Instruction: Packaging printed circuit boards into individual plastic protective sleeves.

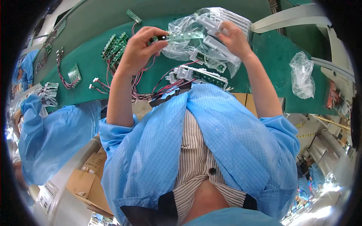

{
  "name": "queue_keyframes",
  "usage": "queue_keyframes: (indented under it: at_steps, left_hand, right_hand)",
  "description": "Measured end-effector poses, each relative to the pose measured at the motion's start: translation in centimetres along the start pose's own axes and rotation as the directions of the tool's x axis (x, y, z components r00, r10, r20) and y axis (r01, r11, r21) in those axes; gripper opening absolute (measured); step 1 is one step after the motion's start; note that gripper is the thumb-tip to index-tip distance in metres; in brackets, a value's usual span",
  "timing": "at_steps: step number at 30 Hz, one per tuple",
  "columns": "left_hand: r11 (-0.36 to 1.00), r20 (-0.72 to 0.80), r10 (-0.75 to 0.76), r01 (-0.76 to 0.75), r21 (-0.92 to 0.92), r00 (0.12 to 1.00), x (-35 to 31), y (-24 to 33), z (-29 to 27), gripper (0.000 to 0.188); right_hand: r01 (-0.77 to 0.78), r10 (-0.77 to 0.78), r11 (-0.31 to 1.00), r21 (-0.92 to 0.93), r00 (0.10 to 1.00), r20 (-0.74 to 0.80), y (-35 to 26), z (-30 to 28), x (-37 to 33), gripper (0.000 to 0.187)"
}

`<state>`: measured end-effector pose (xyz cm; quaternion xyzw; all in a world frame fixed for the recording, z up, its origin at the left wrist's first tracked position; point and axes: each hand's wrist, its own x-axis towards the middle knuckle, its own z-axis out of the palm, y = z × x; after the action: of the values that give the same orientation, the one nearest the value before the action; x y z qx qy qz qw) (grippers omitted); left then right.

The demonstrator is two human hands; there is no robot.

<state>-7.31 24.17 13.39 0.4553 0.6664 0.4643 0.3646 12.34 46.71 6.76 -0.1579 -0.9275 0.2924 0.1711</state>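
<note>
My left hand (140,48) pinches one end of a narrow green circuit board (184,36) between thumb and fingers. The board points right, in front of a clear plastic bag (176,51). My right hand (235,40) grips a light grey plastic housing (208,24) near the board's far end. Behind it, several ribbed grey housings (235,17) lie in the bag. Closer to my body are grey housings with boards fitted in them (211,78), with red and black wires. Left of my left hand rests a cluster of green boards (115,47) with wires attached.
The green bench mat (88,37) carries a separate wired board (74,74) at left and a small board (134,16) at the back. A crumpled clear bag (302,75) lies at right. A co-worker in a blue smock (60,128) is at left, beside cardboard boxes (85,182).
</note>
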Motion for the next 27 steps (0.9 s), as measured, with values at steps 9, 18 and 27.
queue_keyframes:
  at_steps: [9,18,27]
  left_hand:
    - [0.965,-0.051,0.171,-0.156,0.212,0.984,0.3,-0.8,1.1,0.023]
    - [0.968,0.092,0.092,-0.111,0.225,0.991,0.3,-2.1,3.5,0.028]
    - [0.962,-0.140,0.173,-0.137,0.238,0.975,0.1,-2.3,4.5,0.029]
  right_hand:
    - [-0.691,0.369,0.610,0.388,0.681,0.633,-2.8,2.0,-1.7,0.039]
    - [-0.747,0.189,0.528,0.405,0.568,0.801,-4.5,2.4,-3.2,0.034]
    - [-0.815,-0.095,-0.166,0.556,0.574,0.813,-3.8,1.5,-4.6,0.046]
